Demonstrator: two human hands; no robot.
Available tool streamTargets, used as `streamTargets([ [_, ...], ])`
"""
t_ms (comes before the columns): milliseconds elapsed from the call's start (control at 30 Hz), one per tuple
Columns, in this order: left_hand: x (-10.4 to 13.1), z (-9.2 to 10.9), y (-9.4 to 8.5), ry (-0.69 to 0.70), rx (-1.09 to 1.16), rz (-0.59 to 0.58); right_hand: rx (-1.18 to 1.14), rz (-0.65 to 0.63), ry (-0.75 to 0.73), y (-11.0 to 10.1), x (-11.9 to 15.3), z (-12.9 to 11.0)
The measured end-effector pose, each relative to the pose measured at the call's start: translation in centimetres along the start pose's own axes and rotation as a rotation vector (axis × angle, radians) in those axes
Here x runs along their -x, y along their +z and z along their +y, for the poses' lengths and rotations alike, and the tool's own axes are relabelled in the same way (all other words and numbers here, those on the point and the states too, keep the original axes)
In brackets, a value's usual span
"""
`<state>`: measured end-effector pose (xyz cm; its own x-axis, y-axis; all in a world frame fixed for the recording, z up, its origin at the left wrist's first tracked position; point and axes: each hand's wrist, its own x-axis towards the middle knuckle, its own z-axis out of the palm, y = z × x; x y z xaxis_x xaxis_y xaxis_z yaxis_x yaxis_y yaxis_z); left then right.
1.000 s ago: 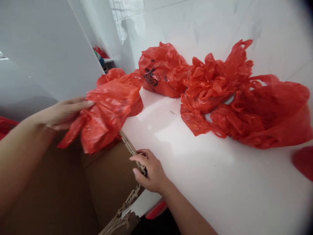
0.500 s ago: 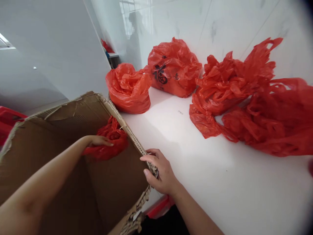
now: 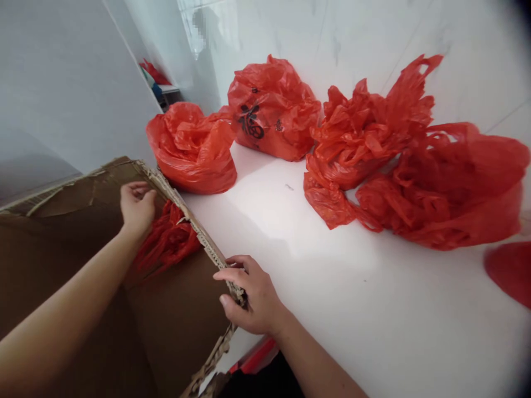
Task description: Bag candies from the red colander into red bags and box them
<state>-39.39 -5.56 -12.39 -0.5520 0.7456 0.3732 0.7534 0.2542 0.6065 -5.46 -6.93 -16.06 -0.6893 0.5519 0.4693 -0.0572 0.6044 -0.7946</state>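
Note:
My left hand [image 3: 138, 207] is raised inside the cardboard box [image 3: 199, 235], fingers curled and apart, with nothing seen between them. Just below and right of it, a crumpled red plastic bag [image 3: 176, 240] lies in the box against the side wall. My right hand [image 3: 253, 293] grips the torn top edge of that wall, thumb on the inner side. Beyond the box, a rounded red bag [image 3: 193, 149] stands on the white surface, and beside it a full red bag [image 3: 274, 110] with black printed characters.
More crumpled red bags [image 3: 365, 130] and a large thin red bag [image 3: 452, 188] lie to the right on the white surface [image 3: 315, 309]. A red object [image 3: 510, 271] shows at the right edge. A tiled wall stands behind.
My left hand has let go of the red bag in the box and moved up and left. My right hand still holds the edge. The view has shifted right.

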Motion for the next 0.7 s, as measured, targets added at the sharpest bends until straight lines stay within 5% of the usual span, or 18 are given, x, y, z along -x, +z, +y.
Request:
streamTargets([
  [67,0.6,5.1,0.4,0.087,0.051,0.19,0.007,0.001,0.005,0.1,0.0,0.0],
  [133,1.9,11.1,1.7,0.385,0.135,0.2,0.023,-0.011,0.014,0.1,0.0,0.0],
  [200,3.2,17.3,4.2,0.739,0.135,-0.071,0.046,-0.022,0.025,0.2,0.0,0.1],
  [333,3.4,26.3,12.1,1.106,0.05,-0.494,0.077,0.001,0.011,0.3,0.1,0.5],
  [433,1.7,29.4,18.3,1.188,-0.175,-0.549,0.099,-0.001,-0.002,0.5,0.2,0.7],
  [533,0.0,30.5,22.1,1.196,-0.332,-0.574,0.128,-0.01,-0.004,0.8,0.3,0.8],
  [600,-0.7,30.5,22.8,1.165,-0.366,-0.577,0.137,-0.001,0.001,0.9,0.3,0.9],
  [700,-0.8,30.2,21.1,1.114,-0.376,-0.595,0.129,0.006,0.013,0.9,0.3,0.9],
])
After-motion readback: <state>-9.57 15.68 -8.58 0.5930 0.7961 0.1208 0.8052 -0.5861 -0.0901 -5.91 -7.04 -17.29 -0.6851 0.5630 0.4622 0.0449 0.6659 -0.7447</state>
